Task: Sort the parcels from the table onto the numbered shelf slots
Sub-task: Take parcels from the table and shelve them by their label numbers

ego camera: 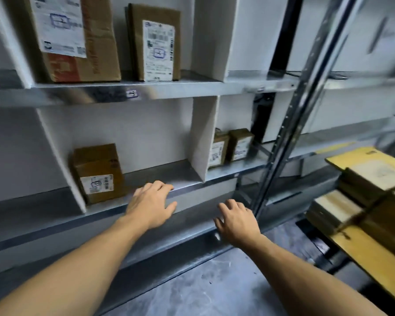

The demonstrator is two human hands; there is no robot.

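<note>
A small brown parcel (97,173) with a white label stands in the lower shelf slot, left of my hands. My left hand (152,202) is open, fingers at the front edge of that metal shelf (183,176), holding nothing. Lower and to the right, my right hand (236,220) hovers open and empty in front of the shelf lip. On the upper shelf stand a large labelled box (73,37) and a flat brown parcel (155,42). Two small parcels (233,145) sit in the slot to the right. More parcels (374,181) lie stacked on the yellow table (369,254) at the right.
White dividers (204,135) separate the slots. A slot label sticker (132,93) sits on the upper shelf's front edge. A perforated metal upright (290,124) runs diagonally at the right. Grey marbled floor (214,288) lies below.
</note>
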